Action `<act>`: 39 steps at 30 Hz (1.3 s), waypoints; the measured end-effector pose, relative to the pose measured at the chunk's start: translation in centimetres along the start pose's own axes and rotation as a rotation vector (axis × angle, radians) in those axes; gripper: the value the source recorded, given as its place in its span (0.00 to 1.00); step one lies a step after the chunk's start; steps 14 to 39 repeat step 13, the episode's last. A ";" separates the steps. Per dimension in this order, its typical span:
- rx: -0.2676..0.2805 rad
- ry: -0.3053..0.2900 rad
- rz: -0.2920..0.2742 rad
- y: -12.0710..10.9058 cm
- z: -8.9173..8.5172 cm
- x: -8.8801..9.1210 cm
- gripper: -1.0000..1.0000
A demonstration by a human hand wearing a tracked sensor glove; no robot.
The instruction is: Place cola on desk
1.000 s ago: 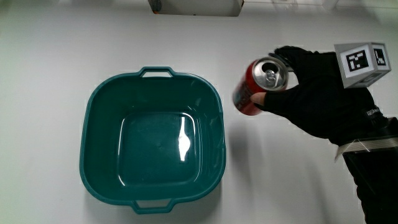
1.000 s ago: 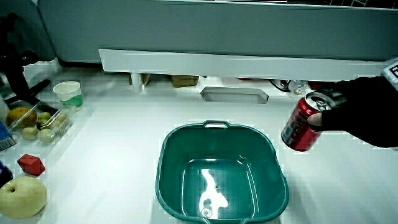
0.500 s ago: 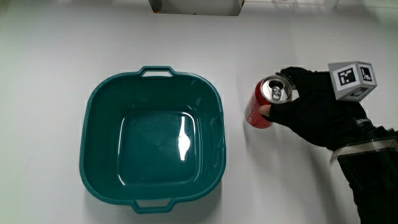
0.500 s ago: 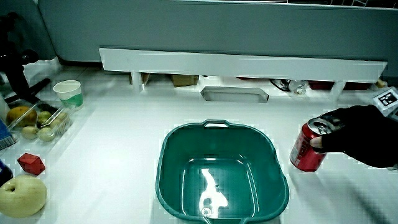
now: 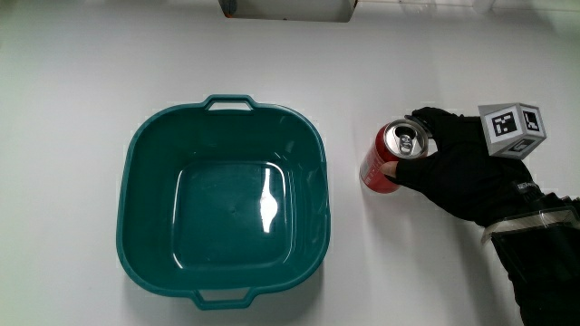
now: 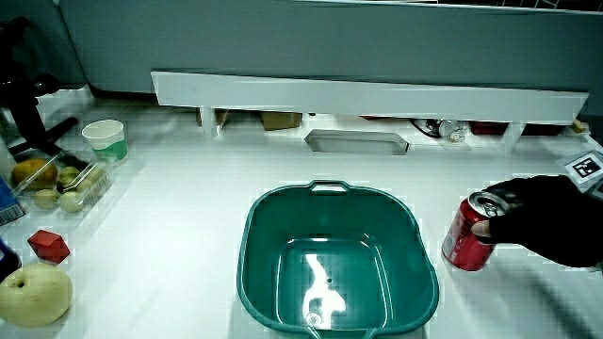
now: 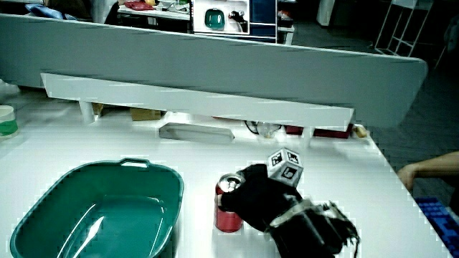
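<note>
Cola can (image 5: 385,160) is held upright by curled fingers (image 5: 405,167) of the hand (image 5: 458,167), apparently set on tabletop (image 5: 82,63) beside basin (image 5: 222,201); release judged next.

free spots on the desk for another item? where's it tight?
Bare table on every side of the teal basin, widest between it and the partition shelf. The strip between basin and cola can is narrow, with the hand gripping the can. Crowded by the fruit tray.

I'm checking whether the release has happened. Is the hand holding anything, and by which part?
Yes: the hand grips the red cola can by its upper side near the rim, the can upright beside the teal basin.
</note>
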 end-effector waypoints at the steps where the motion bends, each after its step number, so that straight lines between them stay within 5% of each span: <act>1: -0.007 -0.006 -0.005 0.0 -0.1 0.1 0.33; 5: -0.032 0.006 -0.004 -0.4 0.3 0.0 0.22; 10: -0.007 -0.051 0.007 -2.2 2.1 -1.2 0.08; 13: 0.029 -0.162 0.088 -3.9 2.7 -2.6 0.00; 39: 0.029 -0.162 0.088 -3.9 2.7 -2.6 0.00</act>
